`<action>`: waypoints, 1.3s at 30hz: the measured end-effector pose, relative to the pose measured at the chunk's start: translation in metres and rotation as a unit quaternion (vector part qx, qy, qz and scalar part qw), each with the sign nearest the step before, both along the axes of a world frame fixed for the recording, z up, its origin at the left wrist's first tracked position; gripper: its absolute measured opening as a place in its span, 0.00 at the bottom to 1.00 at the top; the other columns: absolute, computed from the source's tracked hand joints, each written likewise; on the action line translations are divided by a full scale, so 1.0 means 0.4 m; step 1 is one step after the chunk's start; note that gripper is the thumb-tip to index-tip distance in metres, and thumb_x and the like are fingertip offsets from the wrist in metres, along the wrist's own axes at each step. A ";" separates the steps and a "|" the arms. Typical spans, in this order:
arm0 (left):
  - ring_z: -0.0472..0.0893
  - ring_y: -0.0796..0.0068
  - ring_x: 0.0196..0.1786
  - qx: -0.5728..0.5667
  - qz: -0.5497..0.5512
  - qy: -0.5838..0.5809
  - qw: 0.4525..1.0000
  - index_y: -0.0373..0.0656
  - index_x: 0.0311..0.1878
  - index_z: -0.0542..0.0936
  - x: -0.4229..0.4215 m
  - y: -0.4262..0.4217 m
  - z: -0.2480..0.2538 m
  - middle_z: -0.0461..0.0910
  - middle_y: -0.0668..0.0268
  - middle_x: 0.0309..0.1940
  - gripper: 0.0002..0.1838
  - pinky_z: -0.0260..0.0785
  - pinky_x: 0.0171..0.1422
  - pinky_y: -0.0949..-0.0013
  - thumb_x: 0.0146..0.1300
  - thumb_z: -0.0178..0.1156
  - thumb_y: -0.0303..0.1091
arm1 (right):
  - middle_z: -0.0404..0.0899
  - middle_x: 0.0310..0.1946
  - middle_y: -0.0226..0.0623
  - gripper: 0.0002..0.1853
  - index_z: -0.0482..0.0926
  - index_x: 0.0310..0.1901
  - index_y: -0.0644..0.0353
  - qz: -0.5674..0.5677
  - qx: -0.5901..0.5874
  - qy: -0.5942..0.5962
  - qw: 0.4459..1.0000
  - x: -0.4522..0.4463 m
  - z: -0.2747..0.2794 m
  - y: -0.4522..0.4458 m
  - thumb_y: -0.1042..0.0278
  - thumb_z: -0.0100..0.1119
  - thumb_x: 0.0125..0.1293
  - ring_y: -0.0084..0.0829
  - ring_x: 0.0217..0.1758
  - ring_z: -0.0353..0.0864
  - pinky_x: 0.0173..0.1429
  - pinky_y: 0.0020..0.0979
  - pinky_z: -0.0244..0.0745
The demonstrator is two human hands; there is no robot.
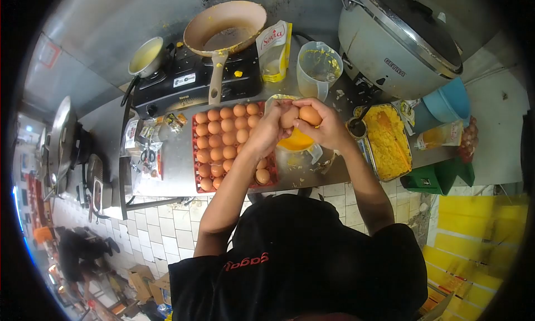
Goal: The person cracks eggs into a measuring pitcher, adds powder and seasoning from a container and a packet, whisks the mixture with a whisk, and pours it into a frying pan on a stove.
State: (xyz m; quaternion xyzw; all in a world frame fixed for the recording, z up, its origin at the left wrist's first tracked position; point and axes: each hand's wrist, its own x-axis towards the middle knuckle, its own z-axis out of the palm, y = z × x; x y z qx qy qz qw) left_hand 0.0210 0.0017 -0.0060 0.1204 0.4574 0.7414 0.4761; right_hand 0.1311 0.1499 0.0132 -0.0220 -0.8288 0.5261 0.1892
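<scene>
Both my hands are close together over a plastic jug [316,153] with yellow-orange beaten egg in it. My left hand [268,130] is closed round a brown egg [289,118]. Beside it, my right hand [326,123] grips another brown egg [310,116]. The two eggs are side by side and seem to touch; whether either shell is cracked I cannot tell. Left of the jug lies a red egg tray [198,175] with rows of brown eggs, partly hidden by my left forearm.
Behind the tray stands a gas stove [192,87] with a frying pan [253,14] and a small saucepan [146,58]. A measuring jug [312,70], a Sovia pouch [273,48] and a large Getra cooker [384,48] stand at the back. Right is a tray of yellow crumbly food [387,142].
</scene>
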 end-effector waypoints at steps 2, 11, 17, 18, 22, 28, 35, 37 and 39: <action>0.76 0.78 0.47 -0.046 -0.027 0.061 0.997 0.45 0.63 0.65 -0.002 -0.007 0.026 0.77 0.67 0.50 0.18 0.70 0.46 0.75 0.73 0.47 0.38 | 0.82 0.48 0.35 0.19 0.78 0.52 0.64 0.025 -0.027 -0.030 0.999 -0.002 0.005 0.015 0.73 0.71 0.60 0.22 0.50 0.80 0.56 0.27 0.75; 0.78 0.74 0.45 0.007 -0.073 0.276 0.958 0.38 0.62 0.66 -0.042 -0.019 -0.024 0.76 0.63 0.48 0.27 0.72 0.50 0.73 0.60 0.62 0.24 | 0.84 0.39 0.35 0.19 0.79 0.44 0.61 -0.088 -0.029 -0.014 0.996 -0.015 -0.029 -0.004 0.68 0.76 0.53 0.23 0.42 0.81 0.50 0.28 0.77; 0.83 0.74 0.49 -0.043 0.029 0.468 0.882 0.35 0.56 0.75 -0.030 -0.012 -0.010 0.81 0.61 0.49 0.21 0.77 0.55 0.71 0.59 0.65 0.22 | 0.84 0.39 0.36 0.17 0.79 0.44 0.61 -0.163 -0.052 -0.015 0.985 -0.019 -0.044 -0.022 0.69 0.74 0.54 0.24 0.42 0.81 0.49 0.29 0.78; 0.83 0.75 0.47 -0.038 0.038 0.470 0.881 0.35 0.55 0.75 -0.030 -0.008 -0.012 0.82 0.61 0.48 0.21 0.77 0.54 0.70 0.58 0.66 0.22 | 0.84 0.39 0.36 0.17 0.79 0.44 0.61 -0.162 -0.054 -0.015 0.985 -0.020 -0.047 -0.020 0.70 0.73 0.54 0.24 0.42 0.82 0.49 0.29 0.78; 0.84 0.72 0.46 -0.017 0.047 0.464 0.885 0.36 0.51 0.79 -0.046 -0.004 -0.023 0.82 0.60 0.48 0.19 0.79 0.50 0.72 0.55 0.67 0.23 | 0.84 0.39 0.36 0.16 0.80 0.44 0.61 -0.165 -0.053 -0.016 0.985 -0.019 -0.042 -0.010 0.71 0.72 0.54 0.25 0.43 0.82 0.49 0.29 0.78; 0.85 0.70 0.47 0.002 -0.002 0.482 0.876 0.38 0.56 0.79 -0.084 -0.023 -0.013 0.83 0.59 0.50 0.23 0.80 0.51 0.69 0.55 0.67 0.23 | 0.84 0.41 0.37 0.14 0.80 0.44 0.60 -0.102 0.021 0.004 0.995 0.004 0.011 0.044 0.76 0.69 0.55 0.27 0.45 0.83 0.52 0.30 0.78; 0.82 0.54 0.53 -0.010 -0.052 0.633 0.772 0.41 0.58 0.79 -0.087 -0.024 0.103 0.82 0.56 0.50 0.27 0.77 0.56 0.62 0.52 0.69 0.23 | 0.85 0.43 0.40 0.13 0.80 0.42 0.61 -0.065 0.185 0.086 0.977 0.000 0.038 0.035 0.75 0.71 0.56 0.37 0.49 0.85 0.55 0.33 0.78; 0.82 0.52 0.53 -0.001 -0.047 0.650 0.759 0.42 0.59 0.79 -0.088 -0.041 0.100 0.82 0.56 0.50 0.28 0.76 0.58 0.60 0.52 0.70 0.24 | 0.85 0.44 0.40 0.14 0.80 0.44 0.61 -0.081 0.105 0.077 0.988 -0.009 0.027 -0.012 0.73 0.72 0.57 0.37 0.51 0.85 0.56 0.33 0.78; 0.82 0.52 0.53 0.009 -0.042 0.663 0.747 0.43 0.60 0.78 -0.096 -0.070 0.098 0.82 0.56 0.50 0.29 0.75 0.59 0.59 0.52 0.71 0.24 | 0.85 0.47 0.40 0.16 0.80 0.46 0.62 -0.053 0.064 0.063 0.995 -0.022 0.025 -0.046 0.72 0.73 0.57 0.35 0.53 0.84 0.57 0.33 0.77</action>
